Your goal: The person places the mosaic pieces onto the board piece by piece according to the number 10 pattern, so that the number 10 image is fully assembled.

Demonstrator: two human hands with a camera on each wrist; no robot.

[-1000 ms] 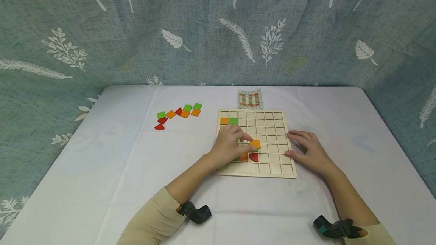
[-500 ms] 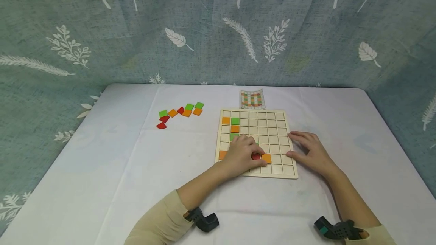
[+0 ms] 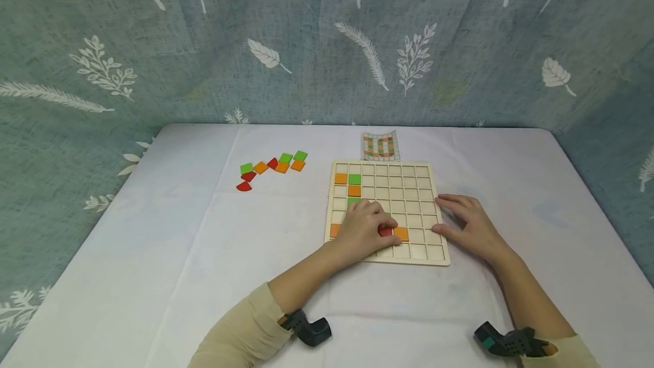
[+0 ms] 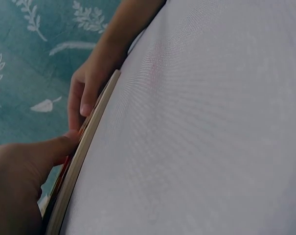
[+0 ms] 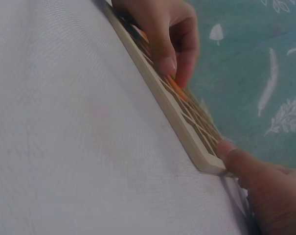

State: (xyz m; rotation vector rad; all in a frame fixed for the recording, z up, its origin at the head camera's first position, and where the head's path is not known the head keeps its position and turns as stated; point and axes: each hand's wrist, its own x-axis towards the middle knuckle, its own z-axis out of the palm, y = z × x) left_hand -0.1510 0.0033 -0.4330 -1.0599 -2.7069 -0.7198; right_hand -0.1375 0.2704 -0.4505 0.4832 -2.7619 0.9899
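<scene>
My left hand (image 3: 360, 231) reaches over the wooden grid board (image 3: 416, 251), pinching an orange square tile (image 3: 401, 234) with thumb and forefinger. That tile lies in a cell of the second row from the front, right of a red quarter-round tile (image 3: 385, 231) partly covered by the fingers. In the right wrist view the orange tile (image 5: 176, 88) sits low at the left fingertips. My right hand (image 3: 472, 226) rests at the board's right edge, fingers spread, thumb and fingertips touching the rim. More orange and green square tiles (image 3: 355, 179) fill cells at the left; some are hidden under the left hand.
Loose green, orange and red tiles (image 3: 260, 167) lie on the white-covered table (image 3: 204, 277) left of the board. A printed pattern card (image 3: 380, 146) lies just behind the board. A leaf-patterned curtain (image 3: 317, 44) hangs behind the table.
My left hand has carried the orange tile forward-right and down, from over the board's middle into the cell beside the red tile. My right hand stays at the board's edge.
</scene>
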